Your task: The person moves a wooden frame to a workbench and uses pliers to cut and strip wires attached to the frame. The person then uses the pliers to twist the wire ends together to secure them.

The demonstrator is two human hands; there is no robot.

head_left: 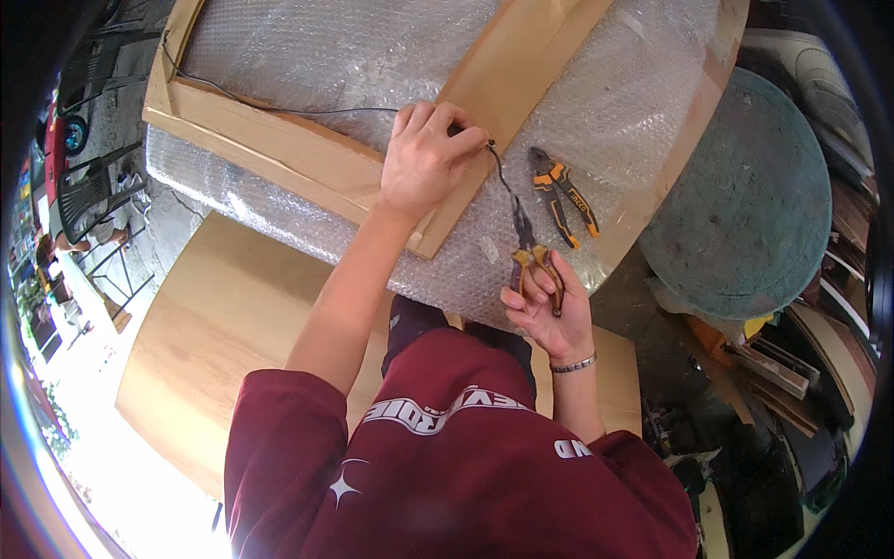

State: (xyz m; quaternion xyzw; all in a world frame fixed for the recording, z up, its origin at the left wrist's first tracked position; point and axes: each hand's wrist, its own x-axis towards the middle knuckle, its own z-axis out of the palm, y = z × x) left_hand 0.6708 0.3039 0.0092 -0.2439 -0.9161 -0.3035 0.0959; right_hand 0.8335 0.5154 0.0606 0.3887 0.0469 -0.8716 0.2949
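Note:
My left hand (428,154) is closed on a thin black wire (326,111), resting over the corner of a wooden frame (345,177). The wire comes in from the frame's left side and leaves past my fingertips toward the right. Its short end meets the jaws of long-nose pliers (524,235) with worn yellow and dark handles. My right hand (554,312) grips those handles from below, palm turned up. Diagonal cutters (564,197) with orange and black handles lie on the bubble wrap (475,252), just right of the pliers, untouched.
Beneath the frame and wrap is a rounded board (694,140). A curved plywood panel (223,317) sits lower, near my legs. To the right stands a round green-grey top (745,205), beside stacked wood pieces (778,373). A dark chair (88,191) is at far left.

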